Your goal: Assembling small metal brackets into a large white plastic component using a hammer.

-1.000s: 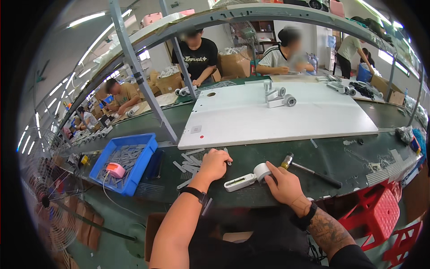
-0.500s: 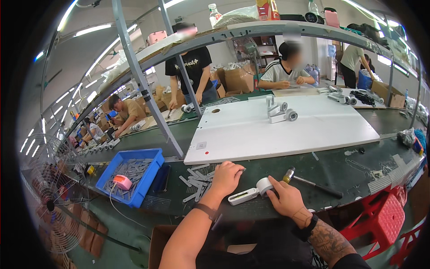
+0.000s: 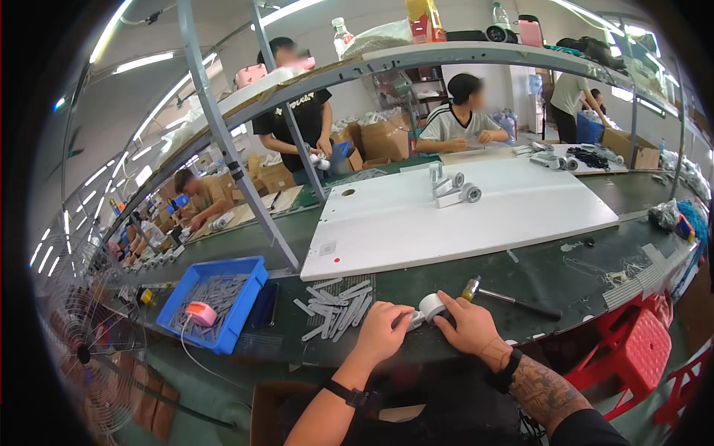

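Note:
A white device with a round, drum-like head and a narrow arm lies on the green bench in front of me. My right hand is closed around the side of the round head, thumb near and fingers over the far side. Over the narrow arm, my left hand has its fingertips pinched together; anything between them is too small to make out. This hand covers most of the arm. Beside it lies a loose pile of flat grey strips. A hammer with a black handle rests just beyond my right hand.
A blue bin of grey strips, with a pink device in it, stands left. Behind is a white board bearing similar white devices. Red stools stand right, a fan left. Co-workers sit and stand across the bench.
My left hand has come from beside the grey strips down to the white device's arm. My right hand keeps its grip on the round head. The whole view has shifted slightly.

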`<state>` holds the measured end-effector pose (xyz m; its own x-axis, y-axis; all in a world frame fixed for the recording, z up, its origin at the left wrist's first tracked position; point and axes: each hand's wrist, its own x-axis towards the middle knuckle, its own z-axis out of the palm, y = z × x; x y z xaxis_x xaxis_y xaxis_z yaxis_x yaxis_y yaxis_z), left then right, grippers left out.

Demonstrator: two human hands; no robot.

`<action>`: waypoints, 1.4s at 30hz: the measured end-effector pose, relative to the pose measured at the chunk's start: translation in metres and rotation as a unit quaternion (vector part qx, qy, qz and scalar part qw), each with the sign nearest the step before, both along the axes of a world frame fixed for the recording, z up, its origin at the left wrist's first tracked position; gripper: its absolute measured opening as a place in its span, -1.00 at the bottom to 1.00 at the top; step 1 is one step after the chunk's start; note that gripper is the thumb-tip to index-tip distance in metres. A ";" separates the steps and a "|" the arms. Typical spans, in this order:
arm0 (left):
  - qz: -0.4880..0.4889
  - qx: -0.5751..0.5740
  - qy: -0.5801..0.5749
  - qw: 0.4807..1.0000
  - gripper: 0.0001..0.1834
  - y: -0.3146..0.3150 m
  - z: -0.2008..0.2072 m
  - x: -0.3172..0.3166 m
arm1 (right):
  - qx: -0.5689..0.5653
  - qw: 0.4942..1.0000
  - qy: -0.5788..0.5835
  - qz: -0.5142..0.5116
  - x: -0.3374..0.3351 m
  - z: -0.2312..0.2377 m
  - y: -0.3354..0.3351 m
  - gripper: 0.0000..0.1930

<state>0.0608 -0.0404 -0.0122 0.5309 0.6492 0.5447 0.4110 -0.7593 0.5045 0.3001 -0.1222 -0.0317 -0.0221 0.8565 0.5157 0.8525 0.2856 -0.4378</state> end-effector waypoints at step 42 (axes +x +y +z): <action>0.023 -0.136 -0.080 0.987 -0.77 -0.003 -0.016 -0.004 | 0.014 1.000 0.005 0.008 0.001 -0.004 0.003 -0.35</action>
<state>0.0571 -0.0434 -0.0278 0.4188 0.8045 0.4211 0.3412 -0.5692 0.7480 0.3009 -0.1189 -0.0360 -0.0309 0.8410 0.5401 0.8436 0.3118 -0.4372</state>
